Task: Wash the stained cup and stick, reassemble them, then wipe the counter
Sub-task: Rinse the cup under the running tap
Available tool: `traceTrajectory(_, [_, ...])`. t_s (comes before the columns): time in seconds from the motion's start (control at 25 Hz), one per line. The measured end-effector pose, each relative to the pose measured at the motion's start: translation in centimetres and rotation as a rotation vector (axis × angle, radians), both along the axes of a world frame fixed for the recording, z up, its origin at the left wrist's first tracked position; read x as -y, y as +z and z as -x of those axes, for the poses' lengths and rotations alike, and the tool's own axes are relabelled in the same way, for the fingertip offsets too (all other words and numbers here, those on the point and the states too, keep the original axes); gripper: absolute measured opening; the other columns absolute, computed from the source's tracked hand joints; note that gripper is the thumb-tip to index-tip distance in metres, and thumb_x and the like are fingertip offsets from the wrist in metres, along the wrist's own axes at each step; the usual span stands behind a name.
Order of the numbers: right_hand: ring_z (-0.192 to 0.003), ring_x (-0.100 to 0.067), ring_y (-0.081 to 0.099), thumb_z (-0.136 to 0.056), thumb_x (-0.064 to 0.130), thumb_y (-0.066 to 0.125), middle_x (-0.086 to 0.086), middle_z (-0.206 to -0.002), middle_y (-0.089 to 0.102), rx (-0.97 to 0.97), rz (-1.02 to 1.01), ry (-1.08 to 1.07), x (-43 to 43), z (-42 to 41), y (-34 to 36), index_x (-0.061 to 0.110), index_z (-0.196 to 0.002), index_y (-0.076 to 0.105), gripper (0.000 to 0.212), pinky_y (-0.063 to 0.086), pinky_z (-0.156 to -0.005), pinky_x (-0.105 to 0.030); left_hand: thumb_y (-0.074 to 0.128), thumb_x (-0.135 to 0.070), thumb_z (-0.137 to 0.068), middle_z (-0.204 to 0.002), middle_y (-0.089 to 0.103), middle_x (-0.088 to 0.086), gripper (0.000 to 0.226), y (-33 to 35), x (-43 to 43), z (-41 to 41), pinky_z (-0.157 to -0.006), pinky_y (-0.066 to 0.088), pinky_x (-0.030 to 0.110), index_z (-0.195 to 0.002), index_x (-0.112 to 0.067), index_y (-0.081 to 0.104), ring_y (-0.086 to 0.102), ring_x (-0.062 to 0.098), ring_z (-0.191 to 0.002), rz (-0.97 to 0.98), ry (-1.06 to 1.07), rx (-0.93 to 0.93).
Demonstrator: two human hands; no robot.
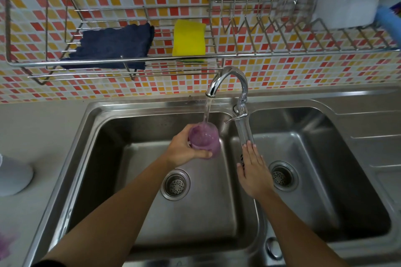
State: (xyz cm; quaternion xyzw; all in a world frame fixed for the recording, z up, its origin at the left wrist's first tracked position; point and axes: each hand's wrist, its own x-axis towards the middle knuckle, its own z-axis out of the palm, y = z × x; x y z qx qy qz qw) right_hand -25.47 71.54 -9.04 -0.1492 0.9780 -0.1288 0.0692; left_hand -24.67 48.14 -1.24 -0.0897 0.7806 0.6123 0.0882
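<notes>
A: The fingers (202, 154) of the left hand (184, 149) wrap round the cup (205, 140), gripping it over the left basin of the sink (104, 119).

B: And the right hand (253, 171)?

A: Flat, fingers spread and holding nothing, on the divider between the basins.

B: Where is the cup exactly?

A: Under the tap (230, 84), mouth up; water runs into it (purple-tinted inside).

B: Further out?

A: A purple stain (5, 243) on the worktop (39, 136) at near left. On the wire rack (130, 58) at the far wall, a dark blue cloth (112, 45) and a yellow sponge (189, 38).
</notes>
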Motion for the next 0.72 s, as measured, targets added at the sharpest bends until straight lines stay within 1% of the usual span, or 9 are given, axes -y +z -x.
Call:
traceTrajectory(0.16, [-0.139,-0.011,-0.015,-0.080,0.046,-0.001,-0.003,-0.157,-0.004,-0.001,0.017,0.004,-0.1,0.0,-0.1,0.010,-0.148,0.003,0.077,-0.004,-0.112,-0.029,0.090,-0.012,-0.054,-0.110,0.060,-0.011,0.079,0.2,0.4,-0.2,-0.080,0.051,0.020,-0.120,-0.030,0.051,0.059,0.006,-0.100,0.024,-0.011,0.002])
traceTrajectory(0.28, [-0.138,-0.010,-0.015,-0.079,0.045,-0.002,-0.002,-0.157,-0.004,-0.001,0.032,0.002,-0.1,-0.1,0.0,0.010,-0.148,0.003,0.077,-0.003,-0.113,-0.030,0.091,-0.012,-0.052,-0.108,0.061,-0.011,0.078,0.2,0.7,-0.2,-0.081,0.050,0.022,-0.116,-0.034,0.052,0.060,0.008,-0.100,0.055,-0.027,0.019])
traceTrajectory(0.4, [-0.139,-0.010,-0.015,-0.079,0.043,-0.002,0.000,-0.155,-0.008,-0.003,0.035,0.007,0.0,0.0,0.1,0.011,-0.148,0.002,0.077,-0.003,-0.113,-0.029,0.090,-0.013,-0.053,-0.110,0.062,-0.008,0.078,0.0,1.0,-0.3,-0.083,0.051,0.024,-0.118,-0.034,0.052,0.060,0.009,-0.101,0.057,-0.048,0.031])
traceTrajectory(0.48, [-0.139,-0.010,-0.015,-0.081,0.041,0.001,0.002,-0.153,-0.009,-0.003,0.045,0.008,0.0,-0.1,0.0,0.010,-0.148,0.002,0.074,-0.002,-0.114,-0.030,0.091,-0.013,-0.052,-0.110,0.063,-0.007,0.079,-0.1,1.1,-0.2,-0.082,0.051,0.024,-0.118,-0.032,0.053,0.061,0.011,-0.101,0.079,-0.058,0.033])
traceTrajectory(0.56, [-0.139,-0.009,-0.013,-0.086,0.036,0.010,0.002,-0.153,-0.008,0.007,0.064,-0.002,-0.1,-0.1,-0.2,0.010,-0.148,0.004,0.068,0.003,-0.117,-0.034,0.091,-0.013,-0.052,-0.109,0.063,-0.006,0.079,-0.2,1.2,-0.2,-0.079,0.050,0.021,-0.119,-0.030,0.053,0.061,0.011,-0.099,0.105,-0.046,0.030])
traceTrajectory(0.64, [-0.140,-0.009,-0.013,-0.087,0.035,0.010,0.002,-0.153,-0.008,0.009,0.073,0.005,-0.2,0.0,-0.4,0.010,-0.148,0.004,0.066,0.006,-0.119,-0.036,0.091,-0.013,-0.052,-0.109,0.064,-0.006,0.080,-0.3,1.2,-0.1,-0.082,0.051,0.024,-0.120,-0.029,0.053,0.062,0.012,-0.099,0.100,-0.045,0.029])
traceTrajectory(0.72, [-0.140,-0.009,-0.010,-0.089,0.036,0.010,0.003,-0.154,-0.005,0.002,0.120,0.010,-0.2,0.1,-0.4,0.011,-0.148,0.006,0.064,0.006,-0.118,-0.033,0.091,-0.014,-0.051,-0.109,0.064,-0.006,0.080,-0.4,1.3,-0.1,-0.084,0.052,0.026,-0.120,-0.029,0.053,0.062,0.012,-0.101,0.106,-0.052,0.026])
